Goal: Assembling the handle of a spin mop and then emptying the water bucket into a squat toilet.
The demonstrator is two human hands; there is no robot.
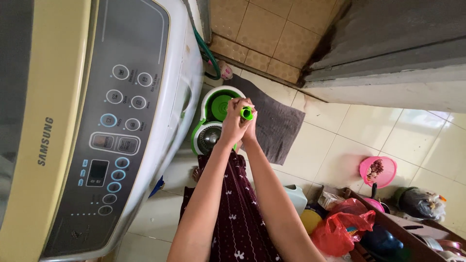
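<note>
Green mop handle (247, 113) stands over the spin bucket (213, 121) on the tiled floor (340, 140); left hand (234, 121) and right hand (250, 127) both clench it, mop head unseen, wringing apparently underway.

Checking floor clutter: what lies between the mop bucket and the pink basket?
In the head view, a grey mat lies beside the mop bucket; then bare floor tiles reach the pink basket.

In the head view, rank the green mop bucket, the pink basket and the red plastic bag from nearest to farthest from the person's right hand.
Measured from the right hand, clasped with the left on the green mop handle:
1. Green mop bucket, directly beneath the hands by the washing machine.
2. Pink basket, on the tiled floor off to the right.
3. Red plastic bag, lower right, beside the shelf.
</note>
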